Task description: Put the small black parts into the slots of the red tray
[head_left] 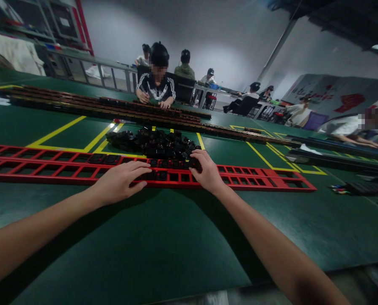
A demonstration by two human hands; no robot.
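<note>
A long red plastic frame [255, 178] with two rows of slots lies across the green table in front of me. Small black parts fill several slots near its middle. My left hand [120, 182] rests flat on the frame, fingers stretched toward a black part in the near row. My right hand [208, 171] sits at the frame's far row, fingers curled around a small black part at the edge of a pile of black parts [153, 144] heaped just behind the frame.
Long dark strips [90, 108] filled with parts are stacked across the table's far side, where a seated person [157, 87] works with both hands. Yellow lines [64, 127] mark the green tabletop [144, 245]. Another person's arm [357, 140] lies at the right; more people sit behind.
</note>
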